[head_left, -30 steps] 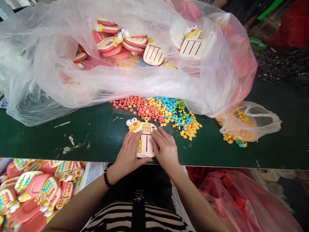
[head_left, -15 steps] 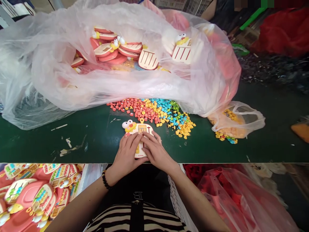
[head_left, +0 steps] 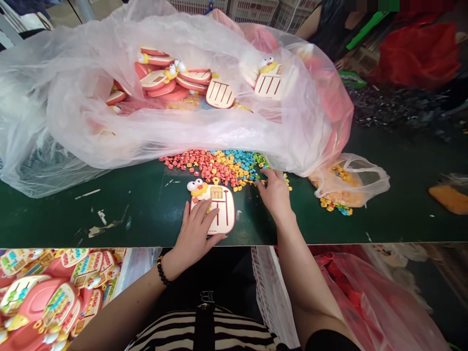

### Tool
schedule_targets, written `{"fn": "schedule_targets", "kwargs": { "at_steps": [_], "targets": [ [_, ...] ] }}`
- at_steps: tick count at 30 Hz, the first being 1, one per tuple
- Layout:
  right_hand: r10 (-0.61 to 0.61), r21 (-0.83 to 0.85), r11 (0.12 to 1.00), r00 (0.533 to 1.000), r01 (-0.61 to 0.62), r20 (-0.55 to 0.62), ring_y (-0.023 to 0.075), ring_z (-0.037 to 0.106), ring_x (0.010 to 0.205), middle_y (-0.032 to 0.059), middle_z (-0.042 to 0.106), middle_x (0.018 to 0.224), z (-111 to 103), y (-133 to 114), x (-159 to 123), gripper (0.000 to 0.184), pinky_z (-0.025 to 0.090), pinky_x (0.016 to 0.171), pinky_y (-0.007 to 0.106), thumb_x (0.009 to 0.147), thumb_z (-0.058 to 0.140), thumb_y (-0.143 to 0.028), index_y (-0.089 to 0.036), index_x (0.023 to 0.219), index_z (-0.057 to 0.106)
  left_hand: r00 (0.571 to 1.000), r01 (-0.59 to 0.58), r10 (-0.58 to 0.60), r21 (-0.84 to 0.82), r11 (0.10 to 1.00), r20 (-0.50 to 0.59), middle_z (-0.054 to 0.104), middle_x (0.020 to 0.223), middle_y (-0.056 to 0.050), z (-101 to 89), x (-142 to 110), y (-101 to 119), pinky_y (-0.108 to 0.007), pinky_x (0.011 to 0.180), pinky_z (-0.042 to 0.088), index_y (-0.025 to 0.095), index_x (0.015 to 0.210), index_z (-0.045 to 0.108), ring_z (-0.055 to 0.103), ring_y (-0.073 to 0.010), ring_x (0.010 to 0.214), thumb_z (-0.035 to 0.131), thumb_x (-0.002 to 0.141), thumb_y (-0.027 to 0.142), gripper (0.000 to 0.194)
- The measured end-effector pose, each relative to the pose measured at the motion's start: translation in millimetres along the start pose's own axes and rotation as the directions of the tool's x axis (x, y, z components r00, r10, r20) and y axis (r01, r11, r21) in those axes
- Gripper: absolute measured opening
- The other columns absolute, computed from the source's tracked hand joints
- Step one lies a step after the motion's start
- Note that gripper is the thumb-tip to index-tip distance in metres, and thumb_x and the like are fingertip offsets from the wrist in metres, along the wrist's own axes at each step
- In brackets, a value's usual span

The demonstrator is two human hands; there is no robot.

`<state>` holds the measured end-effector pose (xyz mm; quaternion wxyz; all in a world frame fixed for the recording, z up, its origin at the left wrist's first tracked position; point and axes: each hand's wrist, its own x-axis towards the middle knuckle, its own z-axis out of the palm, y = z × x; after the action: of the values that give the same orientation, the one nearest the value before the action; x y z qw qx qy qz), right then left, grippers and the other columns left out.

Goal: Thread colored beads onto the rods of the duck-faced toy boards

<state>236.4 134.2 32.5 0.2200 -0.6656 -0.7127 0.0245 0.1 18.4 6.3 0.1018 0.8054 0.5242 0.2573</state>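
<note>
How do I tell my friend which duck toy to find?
On the green table, find the heap of small colored pieces. Just in front lies a flat cream toy board with a duck head. It alone lies under the left hand.

Cream duck-topped bead board (head_left: 228, 214) lying flat; colored beads (head_left: 215, 165) heaped beyond.

The toy board (head_left: 229, 214) is cream with thin red stripes, and the beads (head_left: 215, 165) beside it run red, yellow, blue and green.

green workbench (head_left: 109, 219), white crates (head_left: 252, 10) (far back), pink bag (head_left: 369, 302), red sack (head_left: 417, 56)
</note>
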Motion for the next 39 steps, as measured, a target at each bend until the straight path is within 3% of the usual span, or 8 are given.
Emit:
{"fn": "schedule_targets", "kwargs": {
  "at_steps": [5, 8, 15, 19, 25, 29, 36, 39],
  "targets": [
    [0.017, -0.022, 1.0, 0.998, -0.016, 0.067, 0.0239, 0.064, 0.08, 0.0082, 0.07, 0.091, -10.6, -6.2, 10.7, 0.02, 0.049, 0.072, 0.035, 0.081, 0.053, -0.016, -0.02, 0.095, 0.067, 1.0, -0.027, 0.027, -0.024, 0.999, -0.011, 0.048, 0.14, -0.017, 0.5, -0.9, -2.3, -0.055, 0.113, 0.027, 0.017, 0.13, 0.048, 0.035, -0.0324, 0.137, 0.059, 0.085, 0.046, 0.055],
    [-0.079, -0.014, 0.997, 0.99, 0.081, 0.114, 0.0217, 0.064, 0.078, 0.0049, 0.07, 0.085, -7.6, -10.5, 6.8, 0.018, 0.048, 0.067, 0.032, 0.082, 0.052, -0.017, -0.023, 0.088, 0.068, 1.0, -0.022, 0.021, -0.05, 0.999, -0.016, 0.048, 0.14, -0.017, 0.1, -1.0, -2.9, -0.054, 0.113, 0.026, 0.016, 0.135, 0.041, 0.035, -0.0315, 0.137, 0.058, 0.086, 0.047, 0.061],
    [-0.099, -0.066, 0.992, 0.991, 0.106, 0.089, 0.0214, 0.063, 0.079, 0.0091, 0.065, 0.1, 12.1, -20.1, -5.9, 0.02, 0.049, 0.063, 0.032, 0.082, 0.053, -0.017, -0.021, 0.091, 0.069, 0.999, 0.037, -0.04, -0.113, 0.993, -0.026, 0.049, 0.139, -0.017, 1.6, -1.0, -3.8, -0.051, 0.114, 0.027, 0.017, 0.144, 0.024, 0.042, -0.0304, 0.134, 0.063, 0.082, 0.05, 0.081],
    [-0.149, 0.031, 0.989, 0.974, 0.146, 0.17, 0.0212, 0.065, 0.081, 0.0087, 0.066, 0.1, 4.0, -11.9, -4.5, 0.019, 0.051, 0.068, 0.032, 0.082, 0.052, -0.016, -0.02, 0.085, 0.07, 0.999, 0.034, -0.036, -0.09, 0.995, -0.029, 0.05, 0.137, -0.017, 0.4, -0.3, -3.9, -0.05, 0.113, 0.029, 0.016, 0.141, 0.03, 0.043, -0.0302, 0.132, 0.065, 0.08, 0.05, 0.078],
    [-0.047, 0.056, 0.998, 0.994, 0.042, 0.095, 0.0222, 0.066, 0.082, 0.0057, 0.072, 0.092, -11.3, 7.9, 31.8, 0.023, 0.05, 0.079, 0.036, 0.083, 0.051, -0.017, -0.022, 0.09, 0.072, 1.0, 0.0, -0.001, -0.032, 0.999, -0.017, 0.05, 0.137, -0.015, -2.6, 1.4, -1.7, -0.052, 0.112, 0.03, 0.02, 0.129, 0.047, 0.043, -0.0305, 0.131, 0.061, 0.084, 0.047, 0.055],
    [-0.114, 0.052, 0.993, 0.96, 0.104, 0.257, 0.0206, 0.065, 0.078, 0.0044, 0.072, 0.09, -0.5, -0.5, 51.5, 0.018, 0.05, 0.075, 0.032, 0.078, 0.059, -0.018, -0.022, 0.087, 0.073, 1.0, -0.002, 0.002, -0.022, 1.0, -0.024, 0.05, 0.136, -0.015, -2.1, 1.0, -1.2, -0.052, 0.111, 0.03, 0.02, 0.127, 0.049, 0.043, -0.0304, 0.131, 0.061, 0.084, 0.048, 0.053],
    [-0.142, 0.017, 0.989, 0.919, 0.146, 0.368, 0.0182, 0.064, 0.076, 0.0071, 0.069, 0.104, -0.1, -2.0, 46.9, 0.04, 0.051, 0.071, 0.029, 0.067, 0.061, -0.005, -0.019, 0.103, 0.069, 1.0, -0.007, 0.007, -0.022, 1.0, -0.03, 0.05, 0.136, -0.015, -0.6, 0.0, -1.8, -0.051, 0.111, 0.031, 0.019, 0.128, 0.048, 0.043, -0.0301, 0.13, 0.06, 0.084, 0.049, 0.054],
    [-0.122, 0.043, 0.993, 0.921, 0.114, 0.369, 0.0186, 0.065, 0.079, 0.0066, 0.07, 0.103, -4.5, 2.5, 44.4, 0.042, 0.052, 0.072, 0.03, 0.07, 0.058, -0.005, -0.02, 0.107, 0.068, 1.0, -0.004, 0.003, -0.021, 1.0, -0.028, 0.05, 0.136, -0.015, -0.6, 0.1, -2.1, -0.052, 0.111, 0.031, 0.019, 0.128, 0.048, 0.042, -0.0303, 0.131, 0.06, 0.084, 0.049, 0.054]
  ]
}}
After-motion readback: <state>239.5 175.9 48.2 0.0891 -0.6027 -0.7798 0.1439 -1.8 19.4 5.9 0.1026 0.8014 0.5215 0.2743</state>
